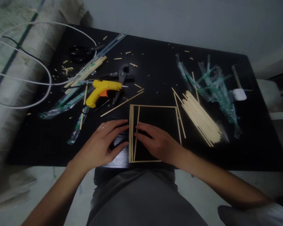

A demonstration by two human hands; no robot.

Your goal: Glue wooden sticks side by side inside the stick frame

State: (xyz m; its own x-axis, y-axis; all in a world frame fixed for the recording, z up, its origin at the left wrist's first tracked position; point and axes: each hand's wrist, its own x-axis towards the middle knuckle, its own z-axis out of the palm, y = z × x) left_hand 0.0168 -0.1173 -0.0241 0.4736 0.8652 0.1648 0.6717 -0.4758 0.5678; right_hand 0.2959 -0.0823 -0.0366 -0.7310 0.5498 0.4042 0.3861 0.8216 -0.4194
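Observation:
A square frame of thin wooden sticks (pixel 155 106) lies flat on the black table. Several sticks run close together along its left side. Inside it, one slightly slanted stick (pixel 139 113) is pinched between the fingertips of my right hand (pixel 159 142). That hand hides part of the frame's lower right. My left hand (pixel 100 146) rests at the left side, fingers apart and holding nothing, its fingertips at or just beside the outer stick. Two loose sticks (pixel 181 122) lie by the frame's right side, next to a bundle of sticks (pixel 200 119).
Left of the frame lie a yellow glue gun (pixel 105 86), pliers (pixel 122 73), black scissors (pixel 80 51) and more sticks (pixel 94 67). Crumpled plastic wrappers (pixel 216 80) and a white earbud case (pixel 239 94) are at the right. A white cable (pixel 49 75) loops over the left edge.

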